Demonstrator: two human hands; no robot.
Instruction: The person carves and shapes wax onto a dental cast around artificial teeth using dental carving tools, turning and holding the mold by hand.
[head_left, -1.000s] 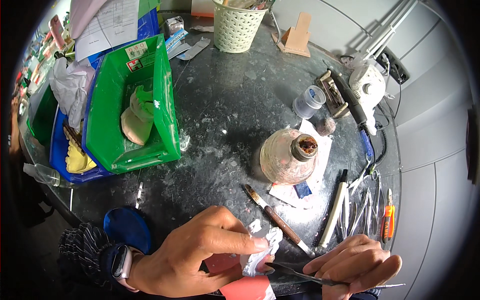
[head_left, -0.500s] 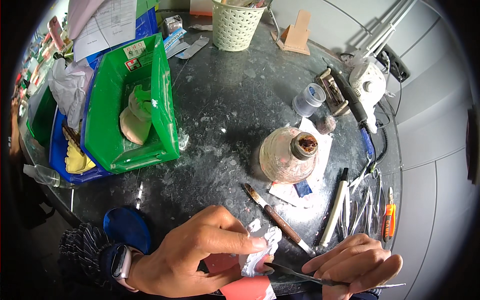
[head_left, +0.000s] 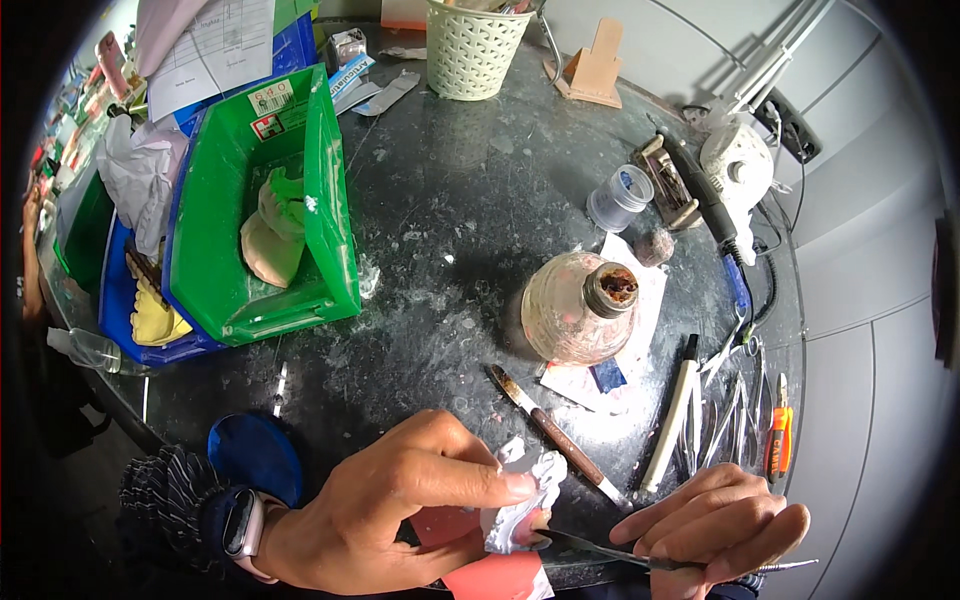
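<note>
My left hand grips a white dental cast with pink material on its lower part, index finger pressed on its top. My right hand has curled fingers round a thin dark metal instrument, whose tip touches the cast at the pink area. Pink-red sheets lie under the cast and left hand. A brown-handled spatula rests on the bench just behind the cast.
Around lie a glass burner bottle, green bin, blue bin, blue lid, clear jar, handpiece, metal tools, pliers and lattice cup. An arm shows at far left.
My right hand and the instrument have shifted very slightly to the right. My left hand holds the cast in nearly the same place throughout.
</note>
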